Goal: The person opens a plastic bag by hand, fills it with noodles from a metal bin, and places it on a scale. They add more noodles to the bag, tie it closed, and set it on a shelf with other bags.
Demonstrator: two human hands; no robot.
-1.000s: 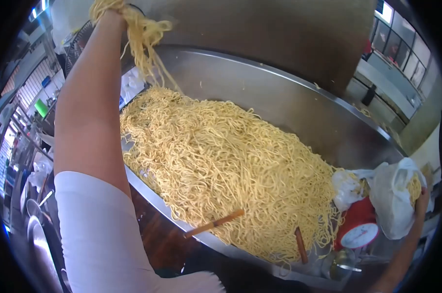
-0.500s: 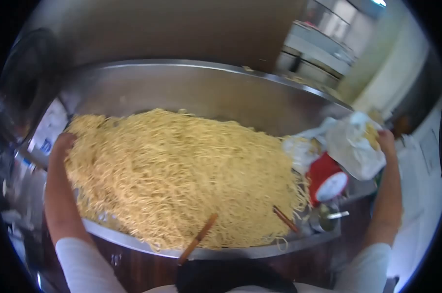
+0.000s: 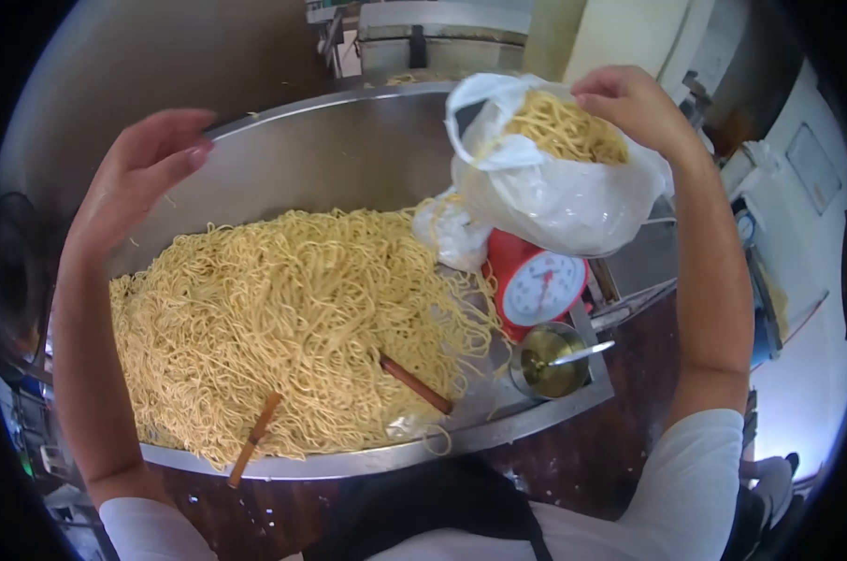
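Note:
A big heap of yellow noodles (image 3: 255, 327) lies in a wide metal tray (image 3: 321, 131). My left hand (image 3: 148, 173) is raised over the tray's left side, holding nothing, its fingers loosely curled and apart from the thumb. On the right, a white plastic bag (image 3: 564, 206) with noodles (image 3: 568, 126) showing at its mouth sits above a red dial scale (image 3: 540, 285). My right hand (image 3: 634, 103) is at the bag's upper right edge, with fingers bent and a gap to the thumb; nothing is visible between them. A second plastic bag (image 3: 456, 234) lies beside the scale.
Two brown sticks (image 3: 255, 439) (image 3: 414, 383) rest at the heap's front. A metal bowl (image 3: 550, 360) with a spoon (image 3: 582, 352) stands before the scale. The tray's raised rim (image 3: 367, 463) runs along the front. Far right, a person's shoe and leg are partly visible.
The view has turned to the right, so the noodles and scale appear further left. My left hand has come up off the heap's edge, and my right hand is now higher by the bag's mouth.

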